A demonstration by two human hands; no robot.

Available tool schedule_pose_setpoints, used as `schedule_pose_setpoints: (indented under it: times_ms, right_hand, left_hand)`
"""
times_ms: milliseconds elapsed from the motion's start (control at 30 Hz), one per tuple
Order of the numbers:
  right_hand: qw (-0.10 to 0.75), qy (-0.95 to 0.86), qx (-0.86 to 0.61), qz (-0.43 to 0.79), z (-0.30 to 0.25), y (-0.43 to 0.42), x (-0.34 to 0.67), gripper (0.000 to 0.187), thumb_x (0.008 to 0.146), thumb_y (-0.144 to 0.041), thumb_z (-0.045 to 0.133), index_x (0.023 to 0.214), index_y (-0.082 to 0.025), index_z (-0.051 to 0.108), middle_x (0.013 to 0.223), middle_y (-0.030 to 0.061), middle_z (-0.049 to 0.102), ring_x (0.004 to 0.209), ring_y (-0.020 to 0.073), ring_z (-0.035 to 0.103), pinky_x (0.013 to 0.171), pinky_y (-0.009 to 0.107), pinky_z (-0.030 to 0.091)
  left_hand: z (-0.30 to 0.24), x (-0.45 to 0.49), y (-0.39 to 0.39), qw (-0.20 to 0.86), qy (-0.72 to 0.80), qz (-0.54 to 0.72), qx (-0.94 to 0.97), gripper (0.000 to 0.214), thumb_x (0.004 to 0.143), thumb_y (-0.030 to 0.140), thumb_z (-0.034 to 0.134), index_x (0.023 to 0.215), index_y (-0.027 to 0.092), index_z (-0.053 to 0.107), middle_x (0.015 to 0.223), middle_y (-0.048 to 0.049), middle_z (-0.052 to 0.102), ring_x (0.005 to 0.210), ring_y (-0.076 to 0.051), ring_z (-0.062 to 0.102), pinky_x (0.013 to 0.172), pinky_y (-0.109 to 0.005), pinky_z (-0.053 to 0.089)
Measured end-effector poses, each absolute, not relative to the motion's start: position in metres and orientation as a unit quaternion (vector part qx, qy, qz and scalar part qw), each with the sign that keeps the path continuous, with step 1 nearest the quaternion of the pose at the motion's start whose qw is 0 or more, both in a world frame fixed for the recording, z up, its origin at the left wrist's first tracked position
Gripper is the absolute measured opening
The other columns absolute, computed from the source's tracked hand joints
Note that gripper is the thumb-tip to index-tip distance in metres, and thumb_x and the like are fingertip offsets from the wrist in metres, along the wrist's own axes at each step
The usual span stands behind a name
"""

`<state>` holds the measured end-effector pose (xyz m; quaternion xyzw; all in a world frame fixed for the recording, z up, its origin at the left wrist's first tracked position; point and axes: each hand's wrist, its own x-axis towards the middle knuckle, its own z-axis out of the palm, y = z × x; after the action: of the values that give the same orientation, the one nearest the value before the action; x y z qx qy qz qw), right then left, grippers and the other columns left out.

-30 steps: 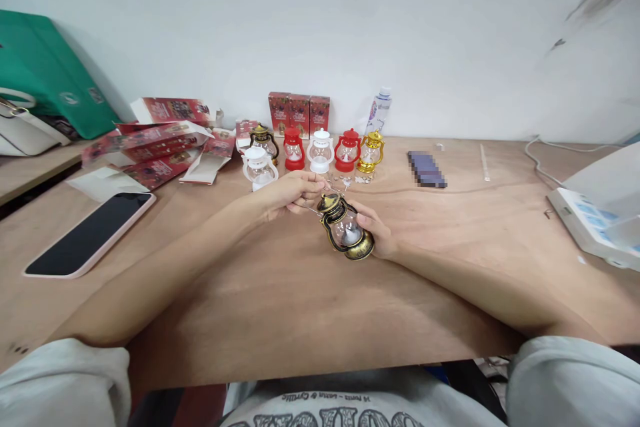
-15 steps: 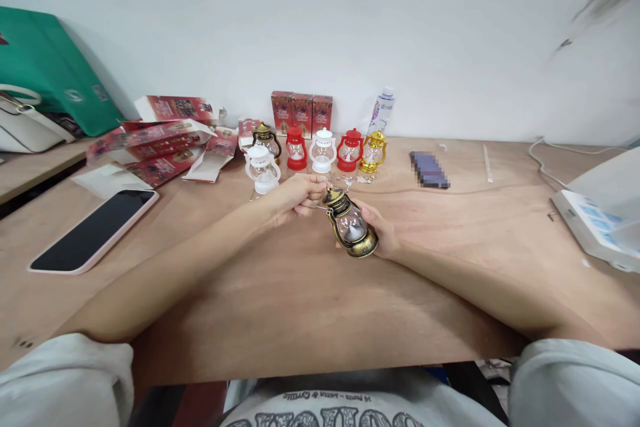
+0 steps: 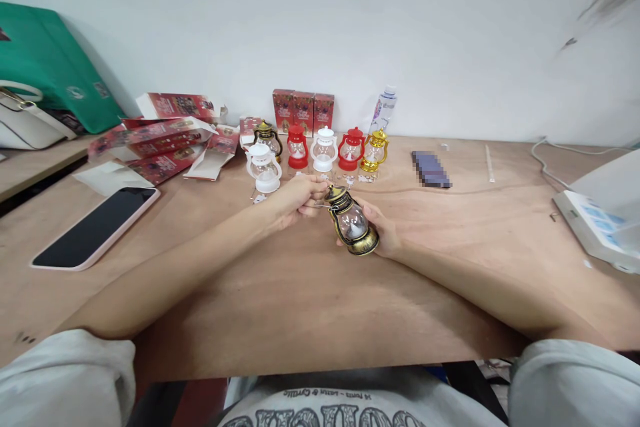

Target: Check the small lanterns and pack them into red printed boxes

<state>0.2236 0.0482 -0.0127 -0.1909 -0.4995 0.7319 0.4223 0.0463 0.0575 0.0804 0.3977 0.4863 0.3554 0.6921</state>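
A small bronze lantern (image 3: 351,223) with a clear globe lies tilted in my right hand (image 3: 377,230), whose fingers wrap round its base. My left hand (image 3: 295,195) is closed in a pinch at the lantern's cap, on a thin wire ring there. Both hands rest on the wooden table (image 3: 300,293). Just behind them stands a row of little lanterns: a white one (image 3: 263,169), a dark bronze one (image 3: 267,136), a red one (image 3: 297,147), another white one (image 3: 323,149), another red one (image 3: 350,149) and a gold one (image 3: 374,150).
Red cartons (image 3: 303,111) stand against the wall, and opened red packaging (image 3: 160,140) lies at the left. A phone (image 3: 97,227) lies face up at the left. A plastic bottle (image 3: 383,110), a dark flat object (image 3: 431,169), a white device (image 3: 597,223) and a green bag (image 3: 45,67) are also around.
The hands and the bronze lantern stay together; the lantern has tipped slightly more upright. The view has shifted a little, so everything sits slightly to the right.
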Motion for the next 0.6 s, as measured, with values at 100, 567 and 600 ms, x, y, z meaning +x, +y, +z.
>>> schedule_pose_setpoints:
  times_ms: [100, 567, 600]
  right_hand:
    - [0.422, -0.498, -0.194, 0.732, -0.013, 0.048, 0.224, 0.048, 0.072, -0.051, 0.066, 0.108, -0.019, 0.060, 0.093, 0.0066, 0.070, 0.070, 0.0169, 0.064, 0.058, 0.034, 0.060]
    - [0.423, -0.486, -0.194, 0.740, -0.009, 0.047, 0.222, 0.048, 0.071, -0.052, 0.068, 0.106, -0.019, 0.060, 0.087, 0.0046, 0.070, 0.066, 0.0164, 0.063, 0.056, 0.033, 0.059]
    - [0.424, -0.487, -0.194, 0.738, -0.009, 0.047, 0.221, 0.048, 0.071, -0.052, 0.067, 0.105, -0.019, 0.060, 0.086, 0.0045, 0.070, 0.065, 0.0162, 0.063, 0.055, 0.032, 0.058]
  left_hand:
    - [0.078, 0.045, 0.060, 0.699, 0.477, 0.349, 0.402, 0.020, 0.080, -0.002, 0.046, 0.067, 0.014, 0.045, 0.044, 0.0111, 0.028, 0.030, 0.001, 0.014, 0.029, -0.009, 0.010]
    - [0.069, 0.042, 0.068, 0.699, 0.463, 0.345, 0.422, 0.018, 0.081, 0.001, 0.050, 0.069, 0.014, 0.047, 0.045, 0.0106, 0.029, 0.031, 0.000, 0.017, 0.031, -0.009, 0.010]
    - [0.069, 0.042, 0.070, 0.698, 0.464, 0.343, 0.423, 0.019, 0.082, 0.001, 0.049, 0.069, 0.014, 0.047, 0.045, 0.0104, 0.029, 0.031, 0.000, 0.016, 0.031, -0.009, 0.010]
